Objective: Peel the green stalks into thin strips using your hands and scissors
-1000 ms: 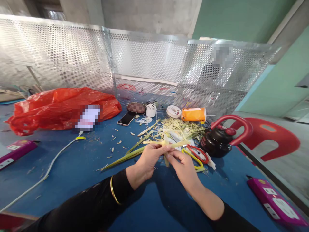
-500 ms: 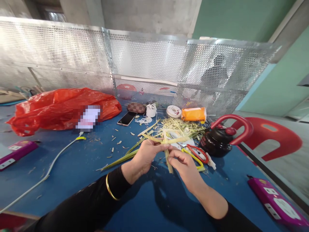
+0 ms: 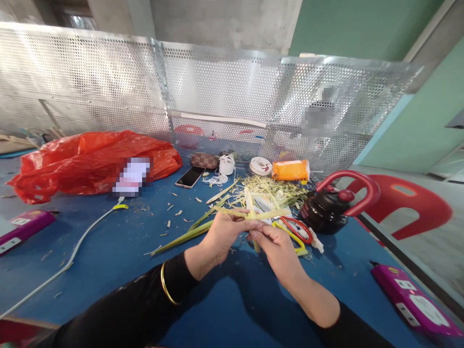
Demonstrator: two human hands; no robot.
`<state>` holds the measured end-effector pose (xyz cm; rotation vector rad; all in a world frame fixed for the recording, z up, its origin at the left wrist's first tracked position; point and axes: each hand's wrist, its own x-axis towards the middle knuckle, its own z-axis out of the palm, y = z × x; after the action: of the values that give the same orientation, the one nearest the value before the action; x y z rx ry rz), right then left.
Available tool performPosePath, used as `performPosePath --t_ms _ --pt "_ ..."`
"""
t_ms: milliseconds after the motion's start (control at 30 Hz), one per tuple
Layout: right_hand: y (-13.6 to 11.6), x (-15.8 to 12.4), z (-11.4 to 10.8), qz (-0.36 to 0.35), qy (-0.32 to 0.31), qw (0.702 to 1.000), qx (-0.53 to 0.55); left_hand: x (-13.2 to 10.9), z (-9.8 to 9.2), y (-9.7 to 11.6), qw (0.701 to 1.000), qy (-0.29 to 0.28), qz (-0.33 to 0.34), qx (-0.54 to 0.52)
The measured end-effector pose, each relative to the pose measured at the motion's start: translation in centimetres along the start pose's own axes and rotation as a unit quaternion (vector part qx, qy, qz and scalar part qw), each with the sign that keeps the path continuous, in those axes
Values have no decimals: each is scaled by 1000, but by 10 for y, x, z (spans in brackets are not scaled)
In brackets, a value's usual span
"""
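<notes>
Pale yellow-green leaf strips [image 3: 272, 213], crossed over one another, are pinched between my two hands above the blue table. My left hand [image 3: 222, 235] is closed on them near the crossing, thumb on top. My right hand [image 3: 277, 246] pinches them just below, its thumb and fingertips meeting the left thumb. One strip end hangs beneath the fingers. Scissors with red handles [image 3: 297, 229] and scissors with yellow handles [image 3: 295, 241] lie right beyond my right hand. Longer green leaf strips [image 3: 181, 239] lie left of my left hand. The fingers hide part of the crossing.
Behind the hands lies a heap of leaf shreds [image 3: 275, 188]. A black kettle [image 3: 324, 212] stands at the right, near a red chair [image 3: 409, 203]. Purple power strips [image 3: 413, 299] flank the table. A red plastic bag [image 3: 87, 157], phone [image 3: 190, 177] and ribbon spool [image 3: 260, 166] lie farther back.
My right hand has moved slightly up and left, against the left thumb. The crossed strips have tilted a little, and less of the hanging end shows.
</notes>
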<state>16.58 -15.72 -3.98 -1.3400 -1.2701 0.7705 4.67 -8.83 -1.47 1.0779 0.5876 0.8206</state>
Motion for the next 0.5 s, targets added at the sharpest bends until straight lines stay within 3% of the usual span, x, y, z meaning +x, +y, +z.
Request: performPosePath --t_ms 233,433,500 --pt "-4 -2 0 -30 -10 999 -14 1 1 3 999 4 -31 -29" --pt "-4 2 -4 -14 -34 999 -27 4 -4 0 999 -7 -23 -22" --pt "-6 5 -8 6 -3 1000 -13 5 -6 2 999 17 -33 -20"
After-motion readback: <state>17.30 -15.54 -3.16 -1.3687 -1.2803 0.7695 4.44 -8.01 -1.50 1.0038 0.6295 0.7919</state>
